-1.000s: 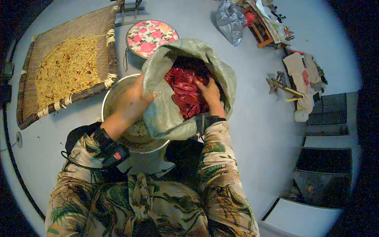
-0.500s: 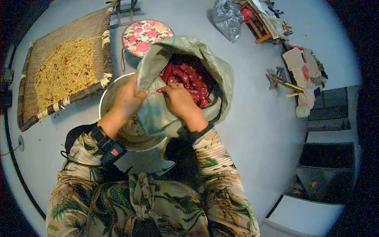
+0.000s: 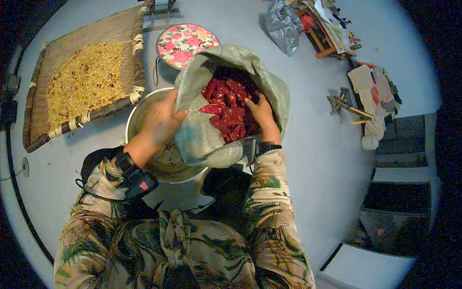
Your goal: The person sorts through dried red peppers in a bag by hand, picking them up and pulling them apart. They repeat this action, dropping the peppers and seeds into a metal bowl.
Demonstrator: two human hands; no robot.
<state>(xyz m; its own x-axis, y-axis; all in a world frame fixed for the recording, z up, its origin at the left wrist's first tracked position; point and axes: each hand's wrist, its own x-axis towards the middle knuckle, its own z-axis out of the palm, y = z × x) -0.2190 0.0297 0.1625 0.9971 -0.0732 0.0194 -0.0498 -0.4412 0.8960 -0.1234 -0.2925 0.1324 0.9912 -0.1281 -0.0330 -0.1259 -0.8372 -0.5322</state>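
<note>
A pale green woven sack (image 3: 192, 139) stands open in front of me, with dried red chillies (image 3: 228, 108) inside. My left hand (image 3: 161, 118) is closed on the sack's left edge, thumb on the near side. Inside the mouth, at the right of the chillies, is my right hand (image 3: 262, 113), its thumb and a finger apart and touching or close to the chillies; its other fingers are partly hidden. Under the sack and my left hand sits a round metal basin (image 3: 132, 120) with dark bits at its bottom.
At the left lies a framed mesh tray (image 3: 62, 126) with yellow grains. A floral round stool (image 3: 187, 43) stands behind the sack. A grey plastic bag (image 3: 283, 29), a wooden frame (image 3: 320, 41) and cloth-covered items (image 3: 368, 91) are at the right back.
My right hand has moved right, from the chillies' left side to their right side, and its fingers have parted. More chillies show in the sack's mouth. The view has shifted slightly.
</note>
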